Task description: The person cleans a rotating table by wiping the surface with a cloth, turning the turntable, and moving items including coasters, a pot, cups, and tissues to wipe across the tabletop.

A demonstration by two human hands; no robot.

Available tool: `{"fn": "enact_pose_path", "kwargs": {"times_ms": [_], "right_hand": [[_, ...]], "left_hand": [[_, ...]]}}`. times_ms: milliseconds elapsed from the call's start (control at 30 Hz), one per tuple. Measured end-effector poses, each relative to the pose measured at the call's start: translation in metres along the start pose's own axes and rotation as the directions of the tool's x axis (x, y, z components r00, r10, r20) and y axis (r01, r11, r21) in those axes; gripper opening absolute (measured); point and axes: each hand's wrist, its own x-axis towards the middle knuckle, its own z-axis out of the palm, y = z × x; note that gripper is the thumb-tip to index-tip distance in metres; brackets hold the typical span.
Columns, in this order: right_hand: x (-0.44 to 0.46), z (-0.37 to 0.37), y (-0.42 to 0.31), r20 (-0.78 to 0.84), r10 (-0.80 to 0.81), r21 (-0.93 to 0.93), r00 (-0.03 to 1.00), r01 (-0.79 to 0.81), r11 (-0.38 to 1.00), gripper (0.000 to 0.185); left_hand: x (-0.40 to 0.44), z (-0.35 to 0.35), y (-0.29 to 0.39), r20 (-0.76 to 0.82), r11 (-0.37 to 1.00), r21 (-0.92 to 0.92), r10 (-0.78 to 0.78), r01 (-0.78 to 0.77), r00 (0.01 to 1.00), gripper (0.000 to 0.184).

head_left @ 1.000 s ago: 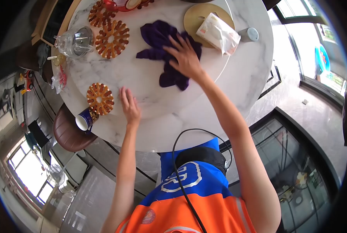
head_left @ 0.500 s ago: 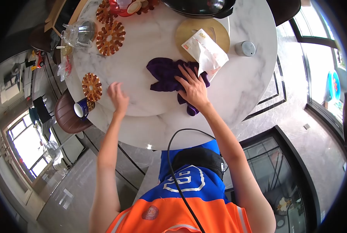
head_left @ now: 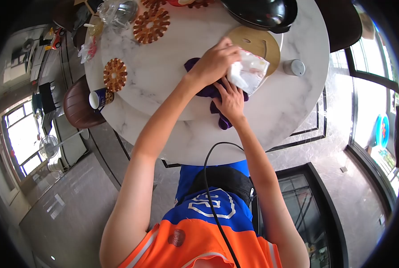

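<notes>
A crumpled dark purple cloth (head_left: 207, 91) lies on the round marble table. My right hand (head_left: 230, 102) rests on it, palm down, with fingers spread and their tips beside a white packet. This soft packet (head_left: 250, 73), with faint red print, lies partly over a round gold-coloured mat (head_left: 273, 47). My left hand (head_left: 216, 61) reaches across above the cloth, its bent, slightly blurred fingers closed on the packet's left edge. The hand covers that end of the packet and part of the cloth.
Beyond the mat stands a black pan (head_left: 266, 13); a grey cylinder (head_left: 294, 67) is to its right. Wooden trivets (head_left: 151, 26), a clear glass jug (head_left: 121, 13) and a blue paper cup (head_left: 102, 98) are on the left. A chair (head_left: 82, 103) adjoins the table's left edge.
My left hand has swung from the table's left side across to the packet and closed on it. The right hand stays on the cloth. The view has shifted somewhat.
</notes>
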Motion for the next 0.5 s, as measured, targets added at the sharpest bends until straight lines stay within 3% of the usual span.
{"fn": "enact_pose_path", "kwargs": {"times_ms": [33, 67, 100, 167, 233, 300, 367, 500], "right_hand": [[-0.001, 0.005, 0.003, 0.014, -0.009, 0.022, 1.0, 0.009, 1.0, 0.056], [0.0, 0.004, 0.004, -0.028, -0.041, -0.002, 0.999, 0.041, 0.999, 0.056], [0.002, 0.002, 0.004, -0.067, -0.072, -0.031, 0.995, 0.07, 0.997, 0.056], [0.008, -0.007, -0.004, -0.08, -0.109, -0.04, 0.991, 0.106, 0.994, 0.054], [0.006, -0.006, -0.006, -0.098, -0.108, -0.05, 0.989, 0.103, 0.993, 0.054], [0.003, -0.005, -0.009, -0.114, -0.103, -0.048, 0.988, 0.099, 0.994, 0.052], [0.006, -0.002, -0.011, -0.101, -0.082, -0.086, 0.992, 0.073, 0.994, 0.053], [0.011, 0.008, -0.035, -0.1, 0.01, -0.143, 0.995, -0.025, 0.989, 0.068]], "left_hand": [[-0.021, -0.016, 0.002, -0.03, 0.994, -0.036, -0.108, 0.107, 0.994, 0.022], [-0.042, -0.034, 0.008, -0.146, 0.978, -0.054, -0.209, 0.203, 0.967, 0.026], [-0.066, -0.053, 0.009, -0.15, 0.944, -0.027, -0.328, 0.328, 0.933, 0.033], [-0.127, -0.073, -0.001, -0.252, 0.844, 0.037, -0.51, 0.535, 0.822, 0.042], [-0.185, -0.088, -0.015, -0.317, 0.731, 0.05, -0.634, 0.68, 0.705, 0.035], [-0.245, -0.09, -0.04, -0.299, 0.661, 0.217, -0.656, 0.718, 0.693, 0.032], [-0.283, -0.082, -0.063, -0.273, 0.549, 0.031, -0.799, 0.835, 0.535, 0.044], [-0.271, -0.085, -0.049, -0.294, 0.571, -0.033, -0.79, 0.82, 0.538, 0.062]]}}
